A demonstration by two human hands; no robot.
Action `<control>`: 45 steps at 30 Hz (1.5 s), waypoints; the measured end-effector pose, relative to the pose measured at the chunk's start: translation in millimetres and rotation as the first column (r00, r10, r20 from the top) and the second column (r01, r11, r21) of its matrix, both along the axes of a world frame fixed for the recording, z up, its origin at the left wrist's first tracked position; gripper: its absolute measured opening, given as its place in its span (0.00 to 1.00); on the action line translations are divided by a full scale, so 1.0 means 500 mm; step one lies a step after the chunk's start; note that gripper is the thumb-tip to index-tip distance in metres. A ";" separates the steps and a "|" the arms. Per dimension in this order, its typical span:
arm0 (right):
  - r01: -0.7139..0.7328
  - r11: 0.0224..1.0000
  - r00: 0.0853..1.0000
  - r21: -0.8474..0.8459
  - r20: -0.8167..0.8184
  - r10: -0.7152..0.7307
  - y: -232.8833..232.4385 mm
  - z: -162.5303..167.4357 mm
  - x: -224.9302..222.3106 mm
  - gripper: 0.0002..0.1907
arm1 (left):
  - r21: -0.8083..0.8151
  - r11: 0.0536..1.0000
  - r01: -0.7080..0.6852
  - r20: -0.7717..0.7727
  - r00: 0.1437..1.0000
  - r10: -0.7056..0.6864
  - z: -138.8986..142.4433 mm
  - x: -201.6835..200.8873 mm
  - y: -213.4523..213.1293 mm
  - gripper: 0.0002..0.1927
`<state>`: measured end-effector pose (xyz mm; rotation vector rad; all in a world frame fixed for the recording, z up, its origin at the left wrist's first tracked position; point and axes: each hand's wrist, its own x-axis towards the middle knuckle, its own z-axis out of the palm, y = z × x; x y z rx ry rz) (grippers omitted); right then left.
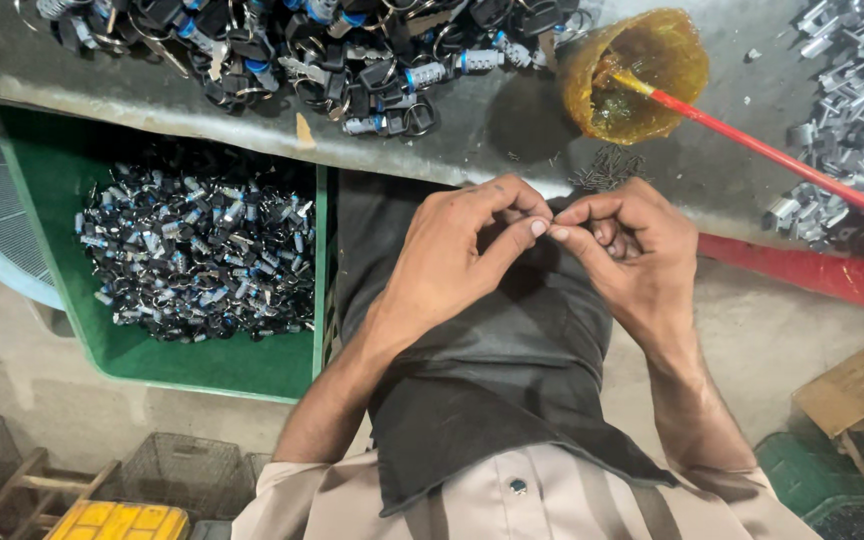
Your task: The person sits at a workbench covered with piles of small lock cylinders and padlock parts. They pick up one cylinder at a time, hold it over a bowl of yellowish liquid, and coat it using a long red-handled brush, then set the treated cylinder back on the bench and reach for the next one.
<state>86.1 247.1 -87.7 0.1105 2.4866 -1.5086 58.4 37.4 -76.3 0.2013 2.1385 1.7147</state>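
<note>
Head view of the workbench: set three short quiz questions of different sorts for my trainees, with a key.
1. True or false: the green crate holds many small metal parts.
2. What rests inside the amber cup?
A. a red-handled brush
B. a spoon
C. a key
3. Where do the left hand and right hand meet?

Key
1. True.
2. A.
3. Fingertips pinched together over the dark cloth on the lap, just below the bench edge; anything held is too small to tell.
</note>
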 end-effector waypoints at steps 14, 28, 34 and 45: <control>0.080 0.959 0.996 -0.271 0.064 -0.065 -0.010 -0.026 0.009 0.07 | -0.066 0.995 -0.076 -0.032 0.997 0.074 -0.003 -0.003 0.036 0.03; 0.148 0.928 0.988 -0.343 0.009 -0.154 -0.017 -0.035 0.038 0.08 | 0.349 0.922 -0.166 0.253 0.964 0.078 -0.026 0.033 0.020 0.03; 0.198 0.907 0.967 -0.371 -0.079 -0.244 -0.048 -0.054 0.058 0.07 | 0.403 0.857 -0.321 0.435 0.891 0.129 -0.048 0.054 0.043 0.02; 0.179 0.983 0.945 0.051 -0.288 -0.157 -0.047 -0.055 0.073 0.08 | -0.357 0.890 -0.285 -0.230 0.950 0.212 -0.027 0.032 0.067 0.07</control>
